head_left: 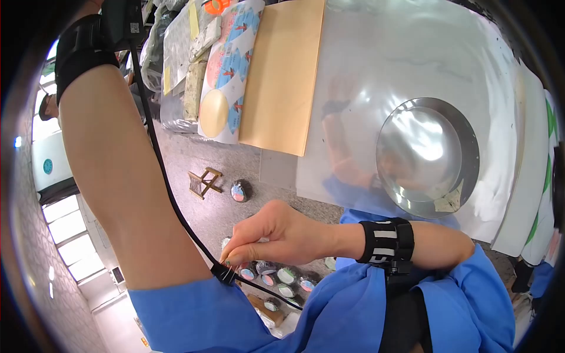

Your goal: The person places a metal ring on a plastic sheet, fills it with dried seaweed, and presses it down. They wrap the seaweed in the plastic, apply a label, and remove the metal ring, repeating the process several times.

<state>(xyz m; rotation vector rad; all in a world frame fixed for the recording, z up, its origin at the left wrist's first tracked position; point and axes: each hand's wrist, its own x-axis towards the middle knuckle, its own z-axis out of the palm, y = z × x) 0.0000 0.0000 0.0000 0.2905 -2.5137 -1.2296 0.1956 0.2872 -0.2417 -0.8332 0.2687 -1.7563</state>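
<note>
My right hand [273, 235] is closed in a pinch at the edge of my left sleeve. Its fingertips meet at a small black clip [223, 274] on a black cable [158, 147]; the exact part between them is too small to make out. The cable runs along my bare left forearm from a black device [122, 23] on the wrist. Only a sliver of my left hand [88, 8] shows at the top left, its fingers out of sight. A black-and-white band [386, 242] circles my right wrist.
To the right, a round metal ring [469, 159] lies on clear plastic sheeting [353, 53]. Beside it are brown paper [282, 76] and printed sheets [235, 65]. A small folding stool [205, 183] and several dark round packages [286, 275] are on the floor. Another person [50, 107] is at far left.
</note>
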